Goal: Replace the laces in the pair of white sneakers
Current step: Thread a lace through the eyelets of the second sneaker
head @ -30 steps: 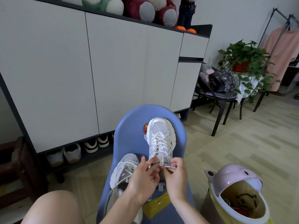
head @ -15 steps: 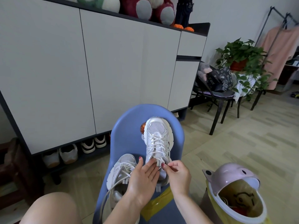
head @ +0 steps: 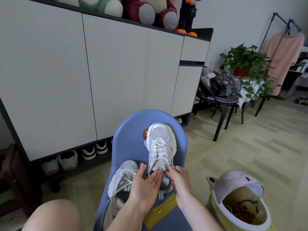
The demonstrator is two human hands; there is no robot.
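sneaker (head: 160,147) toe points away, lengthwise | left grip (head: 144,182) flat, released | right grip (head: 179,178) seemingly pinching lace (head: 164,169)

A home, likely an entryway or living room: a tall white shoe cabinet (head: 116,77) fills the left, plush toys (head: 141,9) sit on top, shoes (head: 68,160) underneath, with a leafy potted plant (head: 245,64) and clothes rack (head: 281,47) at right.

Two white sneakers sit on a blue chair (head: 130,130). The far sneaker (head: 160,145) points away, toe up. The near sneaker (head: 122,176) lies to its left. The left hand (head: 144,185) rests flat against the far sneaker's heel end. The right hand (head: 177,178) pinches its lace (head: 164,169). A pink bin (head: 236,185) stands on the right.
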